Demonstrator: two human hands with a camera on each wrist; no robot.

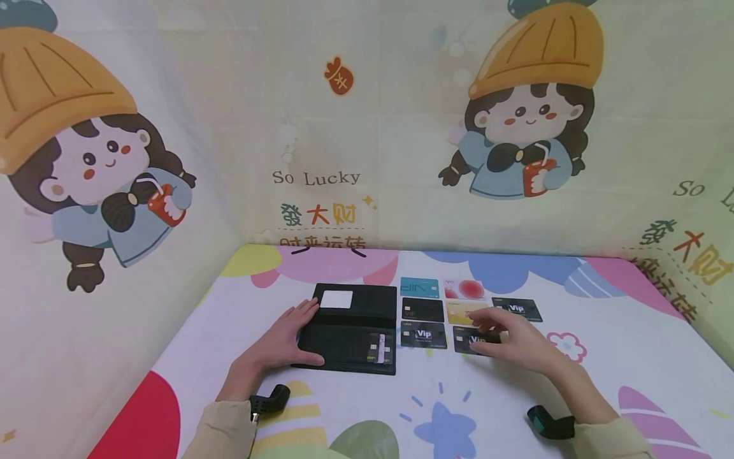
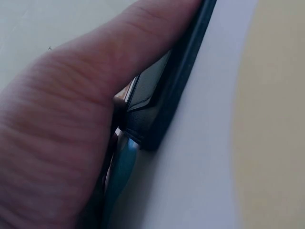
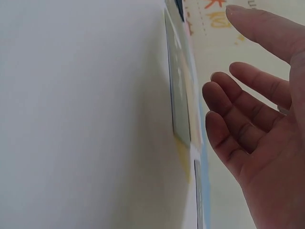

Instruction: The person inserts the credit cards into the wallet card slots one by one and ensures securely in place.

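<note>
A black card wallet [image 1: 346, 347] lies opened flat, with a white rectangle on its upper panel and cards [image 1: 380, 349] tucked in at the lower right. My left hand [image 1: 280, 339] rests along the wallet's left edge, fingers extended at the top panel and thumb pressing the lower one. In the left wrist view the thumb [image 2: 138, 40] lies over the wallet's edge. To the right of the wallet, my right hand [image 1: 516, 336] hovers over a black Vip card [image 1: 463, 341] and a gold card [image 1: 457, 311], partly hiding both. Its fingers are spread and loosely bent, holding nothing.
More cards lie in rows beside the wallet: a teal card [image 1: 419, 287], a pink-and-red card [image 1: 466, 289], a black VIP card [image 1: 422, 310] and other black Vip cards [image 1: 423, 335], one [image 1: 517, 308] farther right. A patterned cloth [image 1: 344, 408] covers the table; printed fabric walls [image 1: 401, 210] stand behind.
</note>
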